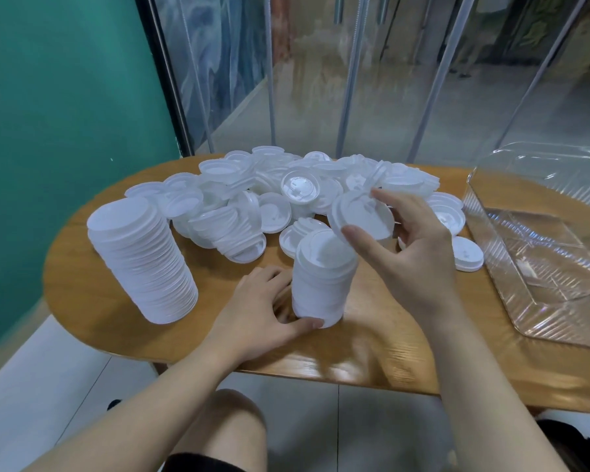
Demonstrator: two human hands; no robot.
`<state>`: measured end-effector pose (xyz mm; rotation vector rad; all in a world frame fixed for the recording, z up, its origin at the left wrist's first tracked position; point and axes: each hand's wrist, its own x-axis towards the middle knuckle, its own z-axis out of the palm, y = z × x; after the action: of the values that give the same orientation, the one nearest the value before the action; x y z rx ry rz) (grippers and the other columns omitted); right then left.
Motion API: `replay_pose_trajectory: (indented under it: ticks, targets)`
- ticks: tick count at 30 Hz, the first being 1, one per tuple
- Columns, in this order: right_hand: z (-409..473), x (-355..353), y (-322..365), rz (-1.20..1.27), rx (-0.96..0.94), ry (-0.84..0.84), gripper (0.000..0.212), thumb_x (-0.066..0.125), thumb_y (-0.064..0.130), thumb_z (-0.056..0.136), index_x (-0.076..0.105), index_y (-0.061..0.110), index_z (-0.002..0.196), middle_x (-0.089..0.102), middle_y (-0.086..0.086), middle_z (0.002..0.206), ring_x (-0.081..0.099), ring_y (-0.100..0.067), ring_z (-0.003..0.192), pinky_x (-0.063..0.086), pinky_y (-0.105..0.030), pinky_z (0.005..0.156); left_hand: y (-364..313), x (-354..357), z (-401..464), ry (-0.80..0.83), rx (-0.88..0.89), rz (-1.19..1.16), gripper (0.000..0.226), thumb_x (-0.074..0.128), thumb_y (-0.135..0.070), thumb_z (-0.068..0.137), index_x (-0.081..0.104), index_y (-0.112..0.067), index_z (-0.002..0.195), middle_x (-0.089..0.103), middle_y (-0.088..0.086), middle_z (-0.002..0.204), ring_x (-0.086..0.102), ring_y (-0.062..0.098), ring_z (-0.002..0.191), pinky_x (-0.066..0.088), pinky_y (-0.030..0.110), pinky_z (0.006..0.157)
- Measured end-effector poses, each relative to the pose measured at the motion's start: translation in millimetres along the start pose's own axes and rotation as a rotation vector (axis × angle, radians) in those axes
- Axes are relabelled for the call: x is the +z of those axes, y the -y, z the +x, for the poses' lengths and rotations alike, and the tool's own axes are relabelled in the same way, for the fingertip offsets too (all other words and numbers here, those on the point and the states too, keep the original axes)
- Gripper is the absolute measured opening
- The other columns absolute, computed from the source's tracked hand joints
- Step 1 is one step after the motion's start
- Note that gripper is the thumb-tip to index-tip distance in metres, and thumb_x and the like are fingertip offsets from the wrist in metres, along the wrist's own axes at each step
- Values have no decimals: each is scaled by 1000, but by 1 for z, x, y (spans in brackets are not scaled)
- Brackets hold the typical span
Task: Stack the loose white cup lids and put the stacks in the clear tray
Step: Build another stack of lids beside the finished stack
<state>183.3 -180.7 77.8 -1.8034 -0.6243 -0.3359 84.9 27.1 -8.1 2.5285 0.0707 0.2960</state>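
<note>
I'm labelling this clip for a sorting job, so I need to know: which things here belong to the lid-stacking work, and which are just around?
Part of the job:
- loose lids
- tall stack
- short stack, held by the left hand
- single lid, held by the right hand
- clear tray

Just around:
- wooden table
- green wall
- glass partition

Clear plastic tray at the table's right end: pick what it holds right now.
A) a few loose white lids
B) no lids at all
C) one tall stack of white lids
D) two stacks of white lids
B: the clear plastic tray shows only its bare ribbed floor, while the tall stack of white plastic lids and the short stack of white lids both stand on the wooden table.
</note>
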Motion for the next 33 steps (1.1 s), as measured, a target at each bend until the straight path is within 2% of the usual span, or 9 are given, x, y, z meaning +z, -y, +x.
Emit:
replay_pose_trajectory:
  ticks: [4, 7, 11, 19, 22, 25, 27, 30, 33]
  targets:
    - [-4, 10, 3, -69, -61, 125, 62, 83, 54, 76, 69, 22, 128, 65, 15, 120, 61, -3, 117, 51, -27, 99, 0, 0, 0, -3, 7, 3, 71, 72, -80, 75, 51, -51, 137, 49, -29, 118, 45, 2, 113, 43, 31, 100]
    - [-9, 13, 4, -87, -42, 194, 64, 84, 56, 78, 68, 23, 130, 65, 13, 124, 57, 3, 119, 43, -12, 99, 0, 0, 1, -3, 12, 6, 72, 71, -81, 75, 51, -50, 138, 50, -27, 118, 46, 3, 112, 44, 32, 100]
    - [-15, 18, 2, -93, -29, 249, 61, 84, 46, 78, 69, 22, 131, 63, 22, 125, 53, 15, 120, 36, -3, 97, 1, 0, 1, -1, 14, 24, 72, 69, -82, 76, 52, -48, 137, 50, -27, 118, 45, 2, 111, 43, 32, 101]
    - [-19, 19, -4, -94, -13, 267, 61, 86, 42, 79, 64, 28, 134, 60, 29, 127, 52, 15, 120, 36, -2, 95, 2, 0, 1, 7, 14, 46, 74, 65, -85, 76, 52, -46, 138, 50, -26, 120, 43, 1, 110, 44, 34, 101]
    - [-21, 18, -7, -70, 5, 272, 69, 83, 50, 76, 62, 29, 138, 60, 29, 129, 52, 14, 122, 38, -3, 97, 2, 1, 1, 10, 4, 45, 76, 64, -87, 75, 51, -48, 139, 50, -26, 120, 43, 3, 111, 44, 35, 101]
    - [-19, 14, -12, -34, 67, 313, 77, 79, 67, 76, 56, 37, 143, 60, 27, 135, 52, 10, 127, 40, -7, 99, 2, 0, 1, -1, 12, 44, 73, 65, -86, 75, 52, -48, 137, 50, -26, 118, 44, 3, 110, 44, 34, 100]
    - [-15, 8, -25, -18, 94, 227, 67, 68, 69, 80, 60, 37, 139, 62, 23, 136, 54, 7, 128, 40, -12, 102, 2, 1, 1, -13, 21, 19, 70, 68, -83, 76, 54, -49, 135, 50, -27, 115, 44, 2, 109, 43, 32, 99]
    - [-7, -3, -62, -226, 92, 18, 47, 69, 47, 92, 66, 20, 131, 67, 7, 129, 59, -8, 121, 41, -16, 102, 3, 1, 1, -13, 16, 1, 68, 70, -82, 75, 55, -49, 132, 50, -28, 115, 46, 2, 109, 44, 31, 98]
    - [-2, -11, -100, -485, 138, 18, 42, 73, 21, 93, 65, 11, 132, 67, -6, 130, 60, -28, 123, 46, -47, 108, 3, 1, 1, -13, 17, 2, 65, 69, -83, 74, 57, -49, 128, 50, -29, 114, 47, 3, 109, 45, 31, 95]
